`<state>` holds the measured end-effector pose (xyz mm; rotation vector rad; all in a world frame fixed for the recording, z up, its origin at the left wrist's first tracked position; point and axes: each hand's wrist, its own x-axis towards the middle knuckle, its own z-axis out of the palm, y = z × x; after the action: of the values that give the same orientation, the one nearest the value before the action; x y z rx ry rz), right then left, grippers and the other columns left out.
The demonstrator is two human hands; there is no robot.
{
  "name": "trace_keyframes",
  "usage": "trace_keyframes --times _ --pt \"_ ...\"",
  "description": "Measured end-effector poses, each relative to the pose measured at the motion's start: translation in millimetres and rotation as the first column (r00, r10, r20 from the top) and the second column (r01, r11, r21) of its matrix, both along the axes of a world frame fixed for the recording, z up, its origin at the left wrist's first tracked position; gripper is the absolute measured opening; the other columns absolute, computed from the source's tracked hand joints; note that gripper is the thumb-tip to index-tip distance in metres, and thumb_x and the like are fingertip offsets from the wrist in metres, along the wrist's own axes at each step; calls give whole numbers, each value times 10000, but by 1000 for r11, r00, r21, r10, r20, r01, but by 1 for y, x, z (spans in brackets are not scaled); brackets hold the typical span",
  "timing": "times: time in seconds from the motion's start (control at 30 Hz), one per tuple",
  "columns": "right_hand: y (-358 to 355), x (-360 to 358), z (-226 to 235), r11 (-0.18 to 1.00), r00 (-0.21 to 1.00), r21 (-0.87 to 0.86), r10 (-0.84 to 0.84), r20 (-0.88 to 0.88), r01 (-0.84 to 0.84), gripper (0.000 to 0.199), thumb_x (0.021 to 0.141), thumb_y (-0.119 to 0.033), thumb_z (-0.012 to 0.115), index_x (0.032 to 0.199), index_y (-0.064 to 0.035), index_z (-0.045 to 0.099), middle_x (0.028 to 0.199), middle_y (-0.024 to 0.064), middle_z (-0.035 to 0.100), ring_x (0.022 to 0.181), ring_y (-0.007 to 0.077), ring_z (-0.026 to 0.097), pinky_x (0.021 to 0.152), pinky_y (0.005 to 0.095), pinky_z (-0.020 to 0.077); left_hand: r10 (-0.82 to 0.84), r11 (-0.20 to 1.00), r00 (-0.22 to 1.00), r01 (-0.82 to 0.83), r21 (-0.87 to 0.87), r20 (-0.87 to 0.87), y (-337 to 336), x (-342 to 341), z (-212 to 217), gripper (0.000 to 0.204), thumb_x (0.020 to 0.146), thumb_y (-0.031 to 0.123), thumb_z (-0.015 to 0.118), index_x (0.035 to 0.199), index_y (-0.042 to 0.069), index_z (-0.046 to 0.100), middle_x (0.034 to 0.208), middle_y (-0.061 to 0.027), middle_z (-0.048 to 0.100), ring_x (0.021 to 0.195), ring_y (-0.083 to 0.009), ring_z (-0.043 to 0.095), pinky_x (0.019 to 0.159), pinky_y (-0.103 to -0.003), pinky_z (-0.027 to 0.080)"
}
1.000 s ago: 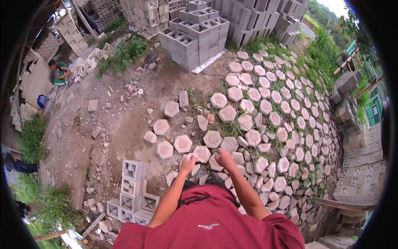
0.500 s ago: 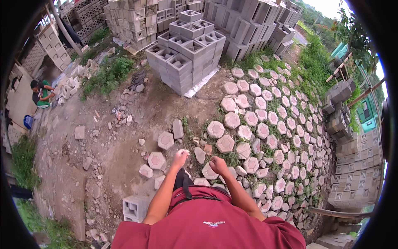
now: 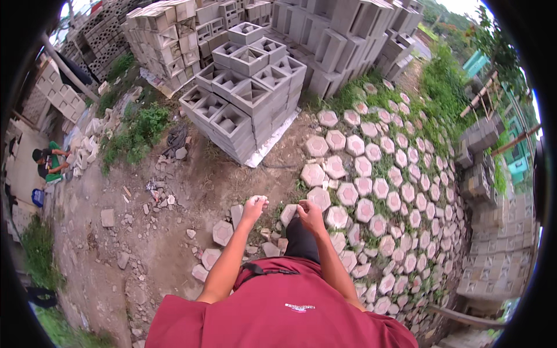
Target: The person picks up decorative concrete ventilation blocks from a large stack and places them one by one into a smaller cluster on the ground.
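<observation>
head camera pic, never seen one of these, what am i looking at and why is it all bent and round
This picture comes from a wide fisheye camera worn on a person's head, looking down. That lens bends straight edges near the rim and makes the frame round. There is no machine here, only a person with bare hands.

The red shirt at the bottom is the wearer's own. Both forearms reach forward from it. The left hand and the right hand have their fingers curled in and seem to hold nothing, though that is hard to tell from above.

Below them is dirt ground with hexagonal paving stones laid to the right, grass growing between them. Ahead stands a stack of grey hollow concrete blocks, with more stacks behind. At the far left another person crouches.
</observation>
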<state>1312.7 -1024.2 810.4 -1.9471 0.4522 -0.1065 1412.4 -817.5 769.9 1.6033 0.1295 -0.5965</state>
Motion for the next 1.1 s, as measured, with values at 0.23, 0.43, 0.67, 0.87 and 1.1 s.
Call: trace_keyframes --times 0.23,0.43,0.67,0.87,1.1 --pt "-120 174 61 955 971 -175 241 -10 -239 281 820 -203 607 992 19 603 777 164 651 708 241 636 666 331 493 135 982 987 -123 -141 82 -121 116 68 253 900 289 535 919 47 607 835 -12 641 689 -61 547 579 -206 422" --pt "-164 319 93 937 938 -170 328 114 -307 273 820 -186 605 988 29 593 789 185 654 728 257 650 665 332 500 267 957 960 -254 -140 80 -157 228 97 271 905 315 511 954 67 609 879 -14 643 754 -73 574 632 -224 446" --pt "-201 480 76 921 912 -119 385 143 -370 289 835 -180 601 1022 40 589 840 164 662 774 213 652 710 300 505 349 929 935 -336 -154 59 -188 382 78 290 909 333 493 980 72 599 914 -15 644 799 -92 589 672 -236 457" --pt "-228 640 66 913 894 -157 402 197 -376 304 822 -183 613 1026 40 589 847 190 660 773 243 660 714 320 512 350 933 930 -336 -130 109 -216 562 53 290 904 340 492 991 85 601 934 -17 641 830 -88 580 681 -254 455" --pt "-293 785 57 920 911 -105 390 133 -378 304 824 -187 610 1024 41 594 839 183 663 767 238 660 717 320 517 332 932 939 -313 -183 85 -256 702 57 307 898 359 510 990 79 595 943 -22 637 846 -108 581 690 -257 451"
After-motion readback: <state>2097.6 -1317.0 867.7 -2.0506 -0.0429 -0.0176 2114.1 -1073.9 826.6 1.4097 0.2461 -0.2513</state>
